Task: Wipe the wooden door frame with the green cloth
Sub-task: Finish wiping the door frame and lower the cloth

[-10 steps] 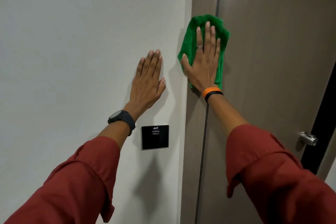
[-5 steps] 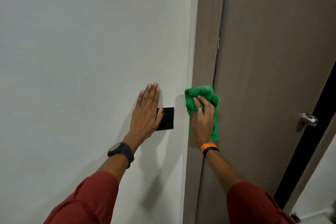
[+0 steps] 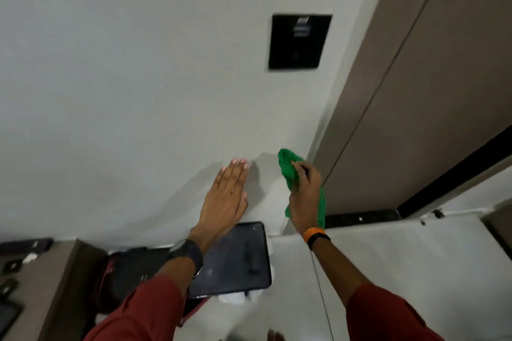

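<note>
The brown wooden door frame (image 3: 368,69) runs diagonally from the top right down to the floor, beside the brown door (image 3: 454,69). My right hand (image 3: 306,196) is closed around the bunched green cloth (image 3: 289,169) low on the frame's left edge, near the floor. The cloth sticks out above and below my fingers. My left hand (image 3: 225,196) lies flat with fingers together on the white wall (image 3: 138,77), left of the cloth and a short gap from it.
A black wall panel (image 3: 299,41) sits on the wall above my hands. Below them a black-lidded bin (image 3: 235,257) stands on the floor, with a dark bag (image 3: 130,274) to its left. A black threshold strip (image 3: 363,216) lies under the door.
Both hands have slid far down the wall and frame, from above the black panel to near the floor. The view has tilted downward, and the cloth is more bunched.
</note>
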`<state>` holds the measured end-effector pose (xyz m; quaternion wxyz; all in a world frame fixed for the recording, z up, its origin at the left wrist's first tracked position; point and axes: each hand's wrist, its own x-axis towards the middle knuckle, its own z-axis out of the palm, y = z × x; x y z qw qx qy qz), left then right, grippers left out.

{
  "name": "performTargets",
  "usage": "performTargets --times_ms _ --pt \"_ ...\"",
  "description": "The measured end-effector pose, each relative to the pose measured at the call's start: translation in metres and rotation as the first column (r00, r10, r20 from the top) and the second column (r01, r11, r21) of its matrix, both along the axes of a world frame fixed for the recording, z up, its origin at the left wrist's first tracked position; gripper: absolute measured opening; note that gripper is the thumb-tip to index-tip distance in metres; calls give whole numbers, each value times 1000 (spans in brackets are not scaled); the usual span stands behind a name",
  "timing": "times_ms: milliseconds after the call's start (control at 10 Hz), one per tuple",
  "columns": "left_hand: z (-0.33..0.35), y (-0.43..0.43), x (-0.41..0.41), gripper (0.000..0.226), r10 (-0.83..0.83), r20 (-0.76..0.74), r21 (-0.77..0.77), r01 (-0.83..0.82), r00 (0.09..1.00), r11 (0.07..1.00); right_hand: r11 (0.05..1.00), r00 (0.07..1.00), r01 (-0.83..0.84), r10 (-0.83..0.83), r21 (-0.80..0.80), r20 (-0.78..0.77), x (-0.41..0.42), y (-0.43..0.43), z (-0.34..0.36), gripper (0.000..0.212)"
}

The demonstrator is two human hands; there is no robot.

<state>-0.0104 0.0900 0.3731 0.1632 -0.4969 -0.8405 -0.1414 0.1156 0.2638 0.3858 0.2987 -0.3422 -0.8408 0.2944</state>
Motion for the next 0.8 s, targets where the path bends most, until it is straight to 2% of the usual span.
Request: performTargets --times_ms 100,200,300,400,500,600,700,800 --pt "-96 -39 8 63 46 117 -85 -36 992 996 911 993 113 -95 -396 65 1 -36 -85 17" --pt "-181 -62 15 61 110 212 -170 -74 971 983 839 989 149 -120 -524 89 1 -65 -169 11" --pt "-264 -71 14 61 129 268 -236 -65 955 970 854 991 112 -55 -508 126 -6 -77 -261 14" --pt "-348 -75 11 64 160 344 -291 -57 925 955 906 978 96 -9 -412 209 -22 -82 -358 14" --pt "-424 -72 5 66 204 381 -340 -69 902 938 946 929 -40 154 -322 337 -42 -86 -446 35" --pt "-481 -66 -6 68 256 408 -396 -82 876 914 939 718 -292 340 -180 607 -49 -101 -513 67" --pt "-519 -69 -9 70 293 393 -420 -113 872 900 932 695 -347 332 -107 638 -46 -106 -542 79" --pt "-527 -69 -7 70 332 380 -421 -159 863 893 939 739 -338 304 -59 601 -47 -106 -535 84"
